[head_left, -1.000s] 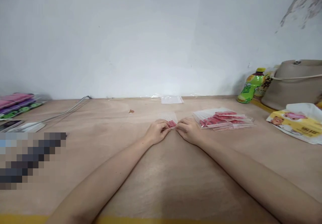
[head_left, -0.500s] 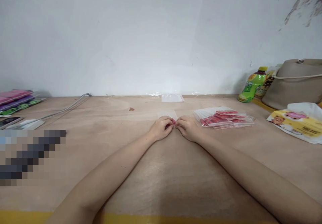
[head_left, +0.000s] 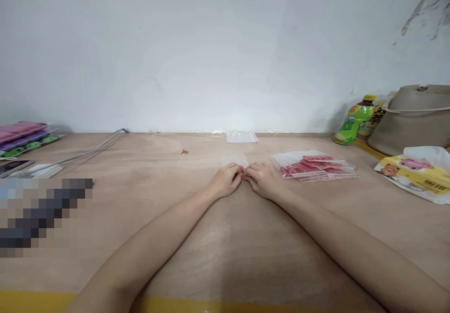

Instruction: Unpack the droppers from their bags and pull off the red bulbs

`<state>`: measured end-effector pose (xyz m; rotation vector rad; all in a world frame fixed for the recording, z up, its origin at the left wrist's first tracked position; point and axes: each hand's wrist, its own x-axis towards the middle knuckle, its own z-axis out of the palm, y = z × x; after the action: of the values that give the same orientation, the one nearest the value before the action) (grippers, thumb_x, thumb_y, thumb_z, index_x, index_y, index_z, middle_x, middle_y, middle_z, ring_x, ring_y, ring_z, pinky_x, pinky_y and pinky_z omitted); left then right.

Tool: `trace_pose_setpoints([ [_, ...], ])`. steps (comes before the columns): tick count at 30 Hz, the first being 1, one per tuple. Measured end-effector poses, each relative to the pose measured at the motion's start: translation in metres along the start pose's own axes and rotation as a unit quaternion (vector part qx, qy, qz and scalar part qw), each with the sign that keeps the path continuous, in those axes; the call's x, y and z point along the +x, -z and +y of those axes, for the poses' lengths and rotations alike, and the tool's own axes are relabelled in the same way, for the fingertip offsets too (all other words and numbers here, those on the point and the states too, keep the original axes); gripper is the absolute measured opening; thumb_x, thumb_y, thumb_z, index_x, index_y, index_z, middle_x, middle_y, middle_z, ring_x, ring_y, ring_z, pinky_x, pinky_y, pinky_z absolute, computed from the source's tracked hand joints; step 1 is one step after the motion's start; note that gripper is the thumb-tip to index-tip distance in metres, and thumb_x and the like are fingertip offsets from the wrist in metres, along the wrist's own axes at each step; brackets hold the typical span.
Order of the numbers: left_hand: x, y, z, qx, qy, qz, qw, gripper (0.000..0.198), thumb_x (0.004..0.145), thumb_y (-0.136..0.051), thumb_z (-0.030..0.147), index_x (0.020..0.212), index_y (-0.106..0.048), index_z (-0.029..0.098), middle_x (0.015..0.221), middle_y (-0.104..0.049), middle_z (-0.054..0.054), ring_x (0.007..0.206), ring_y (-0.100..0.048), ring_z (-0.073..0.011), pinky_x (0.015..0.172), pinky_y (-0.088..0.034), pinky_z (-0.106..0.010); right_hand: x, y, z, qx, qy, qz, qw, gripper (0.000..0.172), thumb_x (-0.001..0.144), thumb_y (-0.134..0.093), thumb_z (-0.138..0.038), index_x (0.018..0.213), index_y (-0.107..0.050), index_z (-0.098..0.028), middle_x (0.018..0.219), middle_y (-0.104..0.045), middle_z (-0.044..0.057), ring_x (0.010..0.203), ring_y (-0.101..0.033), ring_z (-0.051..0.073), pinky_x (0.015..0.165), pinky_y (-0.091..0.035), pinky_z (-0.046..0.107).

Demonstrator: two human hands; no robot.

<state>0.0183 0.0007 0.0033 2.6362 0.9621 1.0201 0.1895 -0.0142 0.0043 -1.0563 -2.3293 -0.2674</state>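
Note:
Between my two hands a small clear plastic bag (head_left: pixel 233 158) lies on the table, with something red inside showing at my fingertips. My left hand (head_left: pixel 225 180) pinches its near edge from the left. From the right, my right hand (head_left: pixel 262 179) pinches the same edge, thumb and fingers pressed together close to the other hand. Fingers cover most of the bag's near end. Just right of my right hand is a pile of clear zip bags (head_left: pixel 312 165) with red pieces in them. Beyond the hands, near the wall, rests a stack of clear bags (head_left: pixel 242 137).
At right stand a green bottle (head_left: pixel 353 121), a beige handbag (head_left: pixel 411 116) and a yellow-white package (head_left: pixel 418 175). Packs of pink, purple and green items (head_left: pixel 26 137), a phone (head_left: pixel 16 167) and a grey cable (head_left: pixel 94 152) lie at left. A brown scrap (head_left: pixel 184 152) is farther back.
The view has shifted very slightly. Both hands keep their pinch on the bag in the same place, with only small finger movement.

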Motion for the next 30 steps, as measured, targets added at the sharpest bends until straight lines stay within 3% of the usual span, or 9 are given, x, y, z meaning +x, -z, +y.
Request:
trace_pose_setpoints([
  [5,-0.001,-0.001,0.002,0.012,0.020,0.026,0.999,0.012,0.082,-0.041,0.013,0.075,-0.050,0.018,0.083,-0.057,-0.003,0.079,-0.055,-0.0145,0.073,-0.045,-0.027,0.000,-0.004,0.001,0.029,0.007,-0.002,1.000,0.013,0.083,-0.048,-0.015,0.077,-0.060,-0.017,0.083,-0.062,0.005,0.080,-0.055,0.016,0.072,-0.038,0.028],
  [14,-0.002,0.004,0.004,0.030,0.078,0.113,0.990,0.016,0.088,-0.039,0.022,0.082,-0.052,0.017,0.082,-0.057,-0.005,0.078,-0.054,-0.0165,0.074,-0.045,-0.031,-0.007,0.003,-0.001,0.213,0.007,0.008,0.977,0.007,0.077,-0.050,-0.015,0.074,-0.055,-0.018,0.107,-0.054,0.008,0.089,-0.057,0.016,0.078,-0.045,0.030],
  [18,-0.006,0.011,0.005,0.017,0.030,0.060,0.998,0.017,0.087,-0.044,0.030,0.093,-0.055,0.018,0.095,-0.061,-0.005,0.095,-0.056,-0.0167,0.084,-0.045,-0.030,-0.013,0.005,0.007,0.209,-0.030,0.032,0.977,0.010,0.075,-0.053,-0.019,0.065,-0.057,-0.018,0.098,-0.061,0.008,0.086,-0.059,0.017,0.077,-0.046,0.030],
  [22,-0.009,0.013,0.002,0.060,0.018,-0.002,0.998,0.031,0.087,-0.043,0.036,0.107,-0.055,0.016,0.116,-0.056,-0.010,0.117,-0.044,-0.0219,0.098,-0.036,-0.037,-0.015,-0.001,0.018,0.165,-0.094,0.083,0.978,0.016,0.076,-0.052,-0.020,0.062,-0.058,-0.017,0.084,-0.063,0.007,0.078,-0.059,0.017,0.072,-0.047,0.029],
  [26,-0.008,0.012,-0.001,0.091,0.030,-0.037,0.995,0.032,0.089,-0.038,0.038,0.106,-0.057,0.018,0.113,-0.058,-0.008,0.108,-0.051,-0.0208,0.094,-0.038,-0.038,-0.015,-0.006,0.024,0.104,-0.135,0.112,0.979,0.011,0.073,-0.055,-0.021,0.072,-0.065,-0.016,0.082,-0.058,0.009,0.079,-0.054,0.021,0.072,-0.043,0.035],
  [30,-0.007,0.013,-0.001,0.098,0.031,-0.027,0.994,0.029,0.089,-0.040,0.035,0.102,-0.059,0.019,0.102,-0.062,-0.007,0.099,-0.054,-0.0205,0.090,-0.040,-0.038,-0.014,-0.009,0.026,0.033,-0.151,0.094,0.984,0.015,0.075,-0.054,-0.021,0.077,-0.069,-0.017,0.072,-0.054,0.008,0.072,-0.049,0.020,0.066,-0.040,0.034],
])
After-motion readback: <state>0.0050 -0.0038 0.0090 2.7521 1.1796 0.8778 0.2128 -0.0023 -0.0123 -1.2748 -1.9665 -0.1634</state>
